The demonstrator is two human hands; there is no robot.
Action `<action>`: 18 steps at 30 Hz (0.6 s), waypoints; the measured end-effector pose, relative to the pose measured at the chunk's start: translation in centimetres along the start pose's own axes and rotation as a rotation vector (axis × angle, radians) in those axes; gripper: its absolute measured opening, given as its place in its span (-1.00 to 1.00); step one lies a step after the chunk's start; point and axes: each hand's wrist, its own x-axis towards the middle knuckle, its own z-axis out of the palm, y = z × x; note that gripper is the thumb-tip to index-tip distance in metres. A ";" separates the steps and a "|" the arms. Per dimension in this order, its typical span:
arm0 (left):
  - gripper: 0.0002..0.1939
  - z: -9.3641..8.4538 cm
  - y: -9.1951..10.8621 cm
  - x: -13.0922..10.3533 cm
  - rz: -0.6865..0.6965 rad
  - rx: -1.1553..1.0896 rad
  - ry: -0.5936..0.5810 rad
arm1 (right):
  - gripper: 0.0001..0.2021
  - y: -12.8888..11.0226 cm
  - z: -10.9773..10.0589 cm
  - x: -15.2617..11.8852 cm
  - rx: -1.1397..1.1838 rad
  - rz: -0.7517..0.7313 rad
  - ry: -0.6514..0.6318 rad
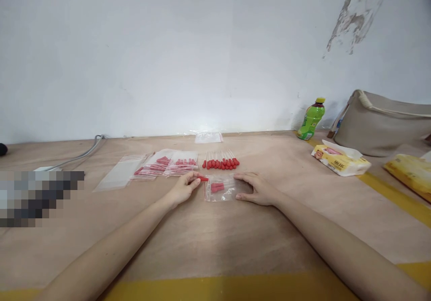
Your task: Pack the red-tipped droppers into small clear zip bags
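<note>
A small clear plastic bag (pixel 230 192) with red pieces (pixel 217 187) inside lies flat on the table between my hands. My left hand (pixel 184 188) pinches a small red piece (pixel 204 179) at the bag's upper left corner. At the bag's right side my right hand (pixel 257 189) rests with thumb and fingers apart, holding nothing. Just beyond the bag is a row of red-tipped thin clear sticks (pixel 220 163). Filled bags with red pieces (pixel 182 162) overlap to the left of the row, beside flat clear bags (pixel 119 171).
Another clear bag (pixel 208 137) lies by the wall. On the right stand a green bottle (pixel 311 120), a yellow tissue pack (pixel 340 158), a second yellow pack (pixel 409 173) and a grey bag (pixel 384 123). A grey cable (pixel 82 153) runs at the left.
</note>
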 end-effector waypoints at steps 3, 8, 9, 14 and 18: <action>-0.81 -0.2 -0.8 0.1 0.103 0.071 0.051 | -0.36 0.0 0.0 0.0 0.011 0.011 0.002; -0.80 -0.5 -2.3 0.5 0.202 0.221 0.108 | -0.36 0.1 0.1 0.0 0.010 0.006 0.007; -0.79 -0.4 -2.5 0.6 0.204 0.225 0.112 | -0.37 0.1 0.1 0.0 0.009 0.002 0.008; -0.78 1.0 -2.5 0.8 0.175 0.024 0.153 | -0.36 0.3 0.2 0.1 -0.005 -0.012 0.004; -0.68 2.2 -2.2 0.7 0.151 -0.151 0.202 | -0.37 0.3 0.2 0.1 -0.016 -0.018 0.011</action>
